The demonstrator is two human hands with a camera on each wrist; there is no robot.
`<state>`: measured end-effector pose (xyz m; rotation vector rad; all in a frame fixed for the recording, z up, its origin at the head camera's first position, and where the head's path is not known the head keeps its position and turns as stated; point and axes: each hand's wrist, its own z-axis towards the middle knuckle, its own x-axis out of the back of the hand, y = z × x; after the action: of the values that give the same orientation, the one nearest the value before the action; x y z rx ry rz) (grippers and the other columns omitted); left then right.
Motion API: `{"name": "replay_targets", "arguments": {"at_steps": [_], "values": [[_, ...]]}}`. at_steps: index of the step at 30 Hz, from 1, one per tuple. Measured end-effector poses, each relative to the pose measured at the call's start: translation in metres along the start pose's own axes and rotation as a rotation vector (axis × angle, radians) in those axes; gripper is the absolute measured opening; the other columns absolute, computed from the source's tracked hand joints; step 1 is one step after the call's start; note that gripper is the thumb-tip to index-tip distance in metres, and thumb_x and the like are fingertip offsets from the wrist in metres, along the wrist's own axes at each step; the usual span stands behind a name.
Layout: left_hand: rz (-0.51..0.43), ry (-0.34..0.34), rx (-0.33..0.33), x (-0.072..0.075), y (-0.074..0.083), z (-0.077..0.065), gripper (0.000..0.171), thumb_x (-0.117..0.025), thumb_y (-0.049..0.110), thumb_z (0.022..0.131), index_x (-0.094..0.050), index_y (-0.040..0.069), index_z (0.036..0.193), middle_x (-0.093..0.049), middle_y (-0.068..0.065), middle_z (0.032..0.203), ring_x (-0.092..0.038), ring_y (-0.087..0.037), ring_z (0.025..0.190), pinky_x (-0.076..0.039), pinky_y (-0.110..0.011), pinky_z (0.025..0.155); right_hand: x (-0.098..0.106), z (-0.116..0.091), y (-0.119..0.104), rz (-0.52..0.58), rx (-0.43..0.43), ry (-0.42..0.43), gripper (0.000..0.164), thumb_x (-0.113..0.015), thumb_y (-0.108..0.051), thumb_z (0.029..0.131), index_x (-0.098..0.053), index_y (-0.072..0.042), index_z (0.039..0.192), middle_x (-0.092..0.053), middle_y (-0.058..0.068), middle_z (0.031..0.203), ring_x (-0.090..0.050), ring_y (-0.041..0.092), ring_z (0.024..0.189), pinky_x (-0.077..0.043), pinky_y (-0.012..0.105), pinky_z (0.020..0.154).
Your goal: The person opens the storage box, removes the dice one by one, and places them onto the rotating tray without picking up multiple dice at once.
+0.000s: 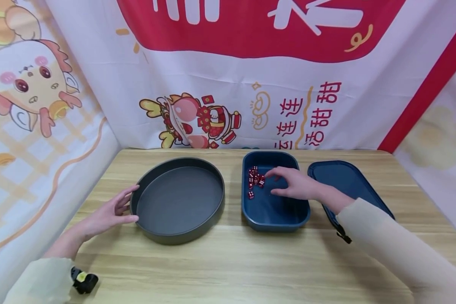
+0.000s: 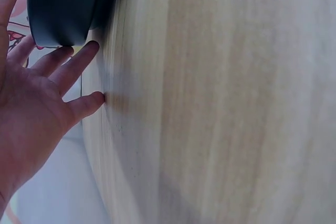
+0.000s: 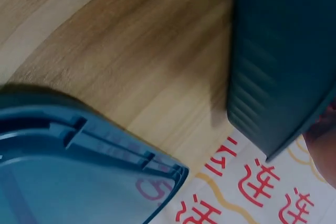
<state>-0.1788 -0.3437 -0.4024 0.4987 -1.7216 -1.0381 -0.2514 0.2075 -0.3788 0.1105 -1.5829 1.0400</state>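
Observation:
A round dark grey pan point(image 1: 180, 198) with low walls stands on the table's left half, nothing inside it. My left hand point(image 1: 108, 213) is at its left side, fingers spread against the wall and thumb at the rim; in the left wrist view the hand point(image 2: 42, 90) shows extended fingertips by the pan's wall point(image 2: 63, 9). A blue rectangular box point(image 1: 275, 228) holds several small red dice point(image 1: 255, 179) with white dots, clustered on its left. Over the box, my right hand point(image 1: 298, 184) reaches in, its fingertips beside the dice with thumb and index apart. The right wrist view mostly hides that hand point(image 3: 323, 153).
Right of the box lies its blue lid point(image 1: 346, 181), under my right forearm, also seen in the right wrist view. Printed cloth point(image 1: 220, 76) hangs behind and beside the wooden table point(image 1: 220, 270). A black strap piece point(image 1: 84, 282) sits by the left sleeve.

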Motion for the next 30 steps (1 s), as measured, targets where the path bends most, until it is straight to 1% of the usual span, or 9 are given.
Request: {"name": "replay_targets", "arguments": {"at_steps": [3, 10, 12, 18, 23, 25, 30], "values": [[-0.008, -0.006, 0.003, 0.0, 0.0, 0.0, 0.087, -0.068, 0.014, 0.092, -0.01, 0.009, 0.156, -0.01, -0.039, 0.151, -0.025, -0.058, 0.131, -0.034, -0.062, 0.098, -0.005, 0.004, 0.001, 0.01, -0.007, -0.023, 0.046, -0.073, -0.02, 0.089, -0.057, -0.005, 0.129, -0.058, 0.013, 0.127, -0.056, 0.031, 0.111, -0.045, 0.052, 0.094], [-0.006, -0.014, 0.005, 0.0, 0.0, 0.0, 0.087, -0.068, 0.014, 0.092, -0.009, 0.01, 0.156, -0.01, -0.038, 0.152, -0.022, -0.058, 0.133, -0.031, -0.063, 0.099, -0.011, 0.013, 0.003, -0.019, -0.109, -0.071, 0.048, -0.073, -0.022, 0.089, -0.057, -0.012, 0.133, -0.058, 0.011, 0.129, -0.054, 0.028, 0.116, -0.044, 0.049, 0.096], [-0.01, -0.014, 0.003, 0.0, 0.0, 0.0, 0.087, -0.068, 0.013, 0.092, -0.009, 0.01, 0.156, -0.01, -0.038, 0.152, -0.022, -0.058, 0.133, -0.03, -0.063, 0.099, -0.011, 0.016, 0.003, -0.036, -0.117, -0.08, 0.048, -0.072, -0.022, 0.089, -0.057, -0.012, 0.133, -0.058, 0.01, 0.129, -0.055, 0.028, 0.115, -0.044, 0.049, 0.097], [-0.003, -0.011, 0.005, 0.0, 0.0, 0.0, 0.087, -0.069, 0.014, 0.092, -0.009, 0.009, 0.156, -0.011, -0.038, 0.152, -0.02, -0.058, 0.134, -0.027, -0.063, 0.101, -0.013, 0.022, 0.004, -0.066, -0.117, -0.113, 0.046, -0.071, -0.022, 0.09, -0.057, -0.012, 0.133, -0.058, 0.01, 0.129, -0.056, 0.028, 0.112, -0.045, 0.049, 0.096], [0.006, -0.008, 0.013, 0.001, 0.0, 0.0, 0.088, -0.069, 0.015, 0.092, -0.009, 0.011, 0.156, -0.011, -0.037, 0.152, -0.019, -0.058, 0.134, -0.025, -0.063, 0.102, -0.015, 0.027, 0.006, -0.061, -0.101, -0.14, 0.042, -0.07, -0.019, 0.091, -0.059, -0.011, 0.13, -0.06, 0.007, 0.126, -0.056, 0.026, 0.112, -0.044, 0.049, 0.097], [0.002, -0.008, 0.015, 0.001, 0.001, 0.0, 0.088, -0.069, 0.015, 0.092, -0.009, 0.011, 0.156, -0.011, -0.037, 0.152, -0.018, -0.058, 0.135, -0.024, -0.063, 0.103, -0.016, 0.029, 0.006, -0.042, -0.101, -0.156, 0.04, -0.07, -0.015, 0.091, -0.06, -0.011, 0.129, -0.061, 0.006, 0.123, -0.056, 0.025, 0.11, -0.045, 0.047, 0.096], [-0.007, -0.011, 0.021, 0.001, 0.0, 0.0, 0.089, -0.069, 0.014, 0.091, -0.009, 0.011, 0.156, -0.009, -0.037, 0.153, -0.015, -0.058, 0.136, -0.022, -0.063, 0.103, -0.02, 0.033, 0.005, -0.015, -0.1, -0.199, 0.031, -0.07, -0.008, 0.089, -0.066, -0.012, 0.12, -0.063, 0.0, 0.111, -0.058, 0.017, 0.096, -0.049, 0.038, 0.088]]}}
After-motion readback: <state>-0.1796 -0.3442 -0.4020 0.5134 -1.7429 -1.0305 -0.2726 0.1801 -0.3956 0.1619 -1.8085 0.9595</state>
